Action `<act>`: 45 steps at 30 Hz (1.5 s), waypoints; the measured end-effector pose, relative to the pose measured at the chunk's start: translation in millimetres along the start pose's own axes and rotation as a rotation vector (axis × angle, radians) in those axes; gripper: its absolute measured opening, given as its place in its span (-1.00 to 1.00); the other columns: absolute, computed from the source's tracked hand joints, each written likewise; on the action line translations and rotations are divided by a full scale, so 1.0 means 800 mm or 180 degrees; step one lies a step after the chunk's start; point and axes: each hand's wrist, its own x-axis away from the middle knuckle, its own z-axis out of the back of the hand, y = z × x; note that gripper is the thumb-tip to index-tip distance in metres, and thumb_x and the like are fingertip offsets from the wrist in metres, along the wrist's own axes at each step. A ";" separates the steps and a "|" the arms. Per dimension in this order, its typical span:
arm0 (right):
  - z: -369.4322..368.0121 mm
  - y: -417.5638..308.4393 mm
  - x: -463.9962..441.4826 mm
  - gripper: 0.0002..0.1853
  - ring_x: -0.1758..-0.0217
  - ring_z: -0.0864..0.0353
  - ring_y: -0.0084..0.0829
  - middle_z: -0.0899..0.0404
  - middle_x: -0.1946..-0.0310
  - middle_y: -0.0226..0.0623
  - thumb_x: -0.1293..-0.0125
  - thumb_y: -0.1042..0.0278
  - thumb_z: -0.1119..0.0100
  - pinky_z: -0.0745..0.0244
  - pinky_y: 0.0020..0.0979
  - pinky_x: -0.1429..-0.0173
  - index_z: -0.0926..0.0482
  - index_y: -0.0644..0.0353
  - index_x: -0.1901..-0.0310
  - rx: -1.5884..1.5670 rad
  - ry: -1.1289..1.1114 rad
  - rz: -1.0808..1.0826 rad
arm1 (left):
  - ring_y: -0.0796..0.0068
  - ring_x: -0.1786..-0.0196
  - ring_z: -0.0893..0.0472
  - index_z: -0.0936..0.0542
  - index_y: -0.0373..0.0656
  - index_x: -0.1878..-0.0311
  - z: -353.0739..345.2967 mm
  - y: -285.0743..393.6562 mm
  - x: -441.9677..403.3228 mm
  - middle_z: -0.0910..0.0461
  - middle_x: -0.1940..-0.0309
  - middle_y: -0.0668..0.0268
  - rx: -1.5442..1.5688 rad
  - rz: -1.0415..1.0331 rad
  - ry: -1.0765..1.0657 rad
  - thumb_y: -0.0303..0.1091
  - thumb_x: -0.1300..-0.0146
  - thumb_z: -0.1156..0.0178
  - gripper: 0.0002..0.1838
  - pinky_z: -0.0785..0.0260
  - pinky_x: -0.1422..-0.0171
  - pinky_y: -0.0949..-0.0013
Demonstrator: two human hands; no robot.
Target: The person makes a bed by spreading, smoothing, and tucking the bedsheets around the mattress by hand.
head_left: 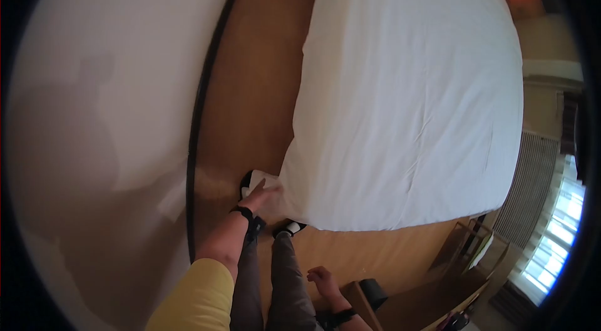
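Note:
A white bed sheet (400, 99) covers the large mattress, with light creases running over it. Its near left corner hangs loose toward the floor. My left hand (263, 196), slightly blurred, is closed on that loose white cloth at the corner, above my feet. The fingertips are partly lost against the cloth. Lower down, my right hand (322, 279) hangs apart from the bed beside my right leg. Its fingers are loosely bent and nothing shows in them. Dark bands circle both wrists, and a yellow sleeve (197, 296) covers my left upper arm.
A pale wall (125, 49) with a dark baseboard (203, 93) runs along the left. Brown floor (250, 74) lies between wall and bed. At lower right stand a wooden desk (413, 312), a dark bin (374, 292) and a chair (479, 249), near a bright window (557, 237).

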 end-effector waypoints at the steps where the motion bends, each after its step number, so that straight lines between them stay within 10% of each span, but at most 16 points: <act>1: -0.005 0.013 -0.003 -0.82 0.33 -0.54 -0.51 -0.55 0.45 -0.28 -0.11 0.42 -0.03 -0.39 -0.53 0.20 -0.47 0.31 0.27 0.0032 0.0059 -0.0067 | 0.27 -0.24 -0.19 -0.21 -0.20 -0.20 0.002 0.006 -0.010 -0.22 -0.17 0.09 0.1327 0.0056 -0.0142 0.24 0.00 -0.04 -0.18 0.00 -0.27 0.34; 15: -0.043 0.094 -0.027 -0.70 0.34 -0.58 -0.29 -0.57 0.47 -0.18 -0.07 0.12 -0.10 -0.42 -0.36 0.23 -0.51 0.22 0.36 0.0145 0.0441 -0.0128 | 0.43 -0.12 -0.33 -0.30 -0.18 -0.14 0.012 -0.031 -0.025 -0.36 -0.08 0.28 0.1384 0.0527 -0.0191 0.24 -0.15 0.18 -0.30 -0.18 -0.17 0.39; 22: -0.079 0.124 -0.048 -0.82 0.40 -0.51 -0.58 -0.55 0.49 -0.36 -0.11 0.31 -0.08 -0.41 -0.50 0.28 -0.50 0.23 0.31 0.0361 0.0603 0.0295 | 0.46 -0.06 -0.39 -0.38 -0.17 -0.07 0.046 -0.027 -0.015 -0.45 0.03 0.27 0.1019 0.1460 -0.1183 0.00 -0.18 0.06 -0.49 -0.24 -0.10 0.38; 27: -0.070 0.053 -0.038 -0.77 0.41 -0.51 -0.54 -0.54 0.45 -0.36 -0.10 0.24 -0.12 -0.41 -0.46 0.30 -0.50 0.23 0.29 0.0491 0.0439 -0.0186 | 0.46 -0.06 -0.39 -0.36 -0.19 -0.08 0.070 -0.040 -0.009 -0.43 0.00 0.25 -0.0287 0.0702 -0.1152 -0.03 -0.19 0.06 -0.50 -0.23 -0.12 0.38; 31: -0.057 0.087 -0.095 -0.61 0.32 -0.50 -0.49 -0.52 0.33 -0.35 -0.09 0.09 -0.13 -0.40 -0.42 0.21 -0.47 0.22 0.15 -0.1333 0.0359 -0.0193 | 0.46 -0.07 -0.39 -0.35 -0.20 -0.09 0.084 -0.046 0.010 -0.42 -0.01 0.24 -0.1580 -0.0262 -0.0760 -0.05 -0.19 0.06 -0.51 -0.22 -0.13 0.38; 37: 0.024 -0.006 -0.120 -0.42 0.31 -0.46 -0.51 -0.44 0.26 -0.29 -0.06 -0.16 -0.09 -0.38 -0.48 0.23 -0.40 0.24 0.11 -0.2689 0.0649 0.0094 | 0.39 -0.16 -0.29 -0.20 -0.21 -0.18 0.012 0.001 0.124 -0.27 -0.14 0.26 0.1201 -0.0624 -0.0226 -0.03 -0.27 0.24 -0.46 -0.13 -0.22 0.36; 41: 0.048 -0.020 -0.146 -0.46 0.42 -0.47 -0.54 -0.48 0.38 -0.30 -0.09 -0.15 -0.07 -0.37 -0.52 0.36 -0.42 0.27 0.19 -0.3040 0.0978 -0.0099 | 0.31 -0.16 -0.29 -0.20 -0.26 -0.17 -0.011 0.029 0.164 -0.27 -0.14 0.27 0.2418 -0.0357 -0.0655 -0.04 -0.17 0.00 -0.39 -0.12 -0.22 0.34; 45: 0.057 -0.041 -0.118 -0.55 0.56 -0.40 -0.59 -0.45 0.58 -0.42 -0.14 -0.08 -0.04 -0.30 -0.58 0.49 -0.47 0.24 0.33 -0.2335 0.1488 -0.0069 | 0.34 -0.13 -0.29 -0.20 -0.31 -0.16 -0.020 0.038 0.174 -0.28 -0.10 0.18 -0.0812 -0.0623 -0.0166 -0.39 0.06 -0.25 -0.31 -0.08 -0.23 0.34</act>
